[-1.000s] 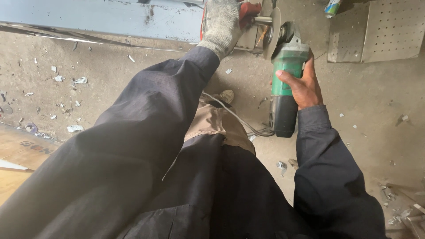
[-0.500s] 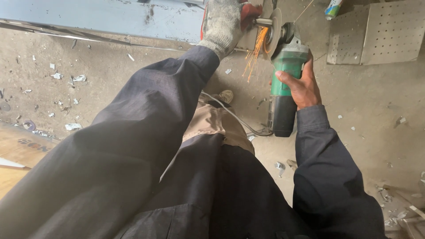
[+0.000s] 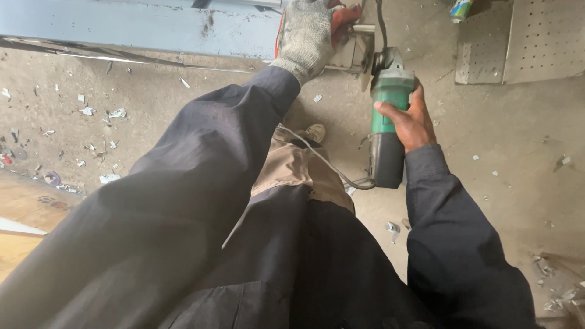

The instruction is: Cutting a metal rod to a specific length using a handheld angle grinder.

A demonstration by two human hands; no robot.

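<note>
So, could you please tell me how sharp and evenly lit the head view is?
Head view: soft even daylight, no glare; the grinder and right hand are sharp, the gloved left hand is cut by the top edge, and the near sleeves look stretched.

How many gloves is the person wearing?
1. The grey glove is on the left hand, at the top beside the metal piece. The right hand is bare and grips the green grinder.

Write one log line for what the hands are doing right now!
left hand: gloved, on metal piece | right hand: bare, gripping green angle grinder | floor: scraps
</note>
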